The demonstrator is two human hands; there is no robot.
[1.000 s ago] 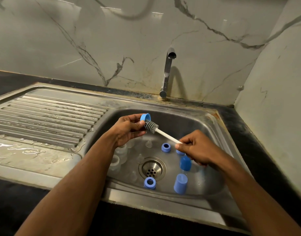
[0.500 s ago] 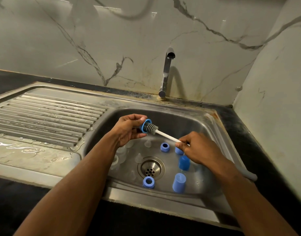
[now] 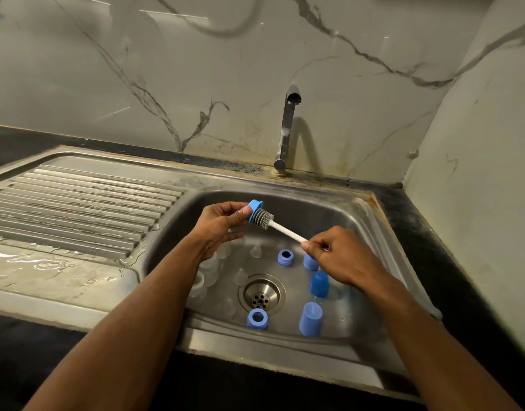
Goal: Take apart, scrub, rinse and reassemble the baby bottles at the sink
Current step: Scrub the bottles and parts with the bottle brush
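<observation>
Over the sink basin [image 3: 329, 209], my left hand [image 3: 218, 223] pinches a blue bottle collar ring [image 3: 254, 208]. My right hand [image 3: 341, 256] grips the white handle of a grey bottle brush [image 3: 262, 218], whose bristle head is pushed into the ring. On the basin floor lie two blue rings [image 3: 285, 257] [image 3: 257, 318], several blue caps [image 3: 311, 319] [image 3: 319, 283], clear nipples [image 3: 256, 250] and clear bottle bodies [image 3: 209, 266], the bottles partly hidden by my left forearm.
The faucet [image 3: 288, 129] stands behind the basin with no water running. A ribbed, wet draining board [image 3: 77, 203] lies to the left. The drain [image 3: 261, 295] sits mid-basin. A marble wall rises close on the right.
The brush head has shifted in and out of the ring, and the ring has been turned in my left fingers. Both hands stay over the basin.
</observation>
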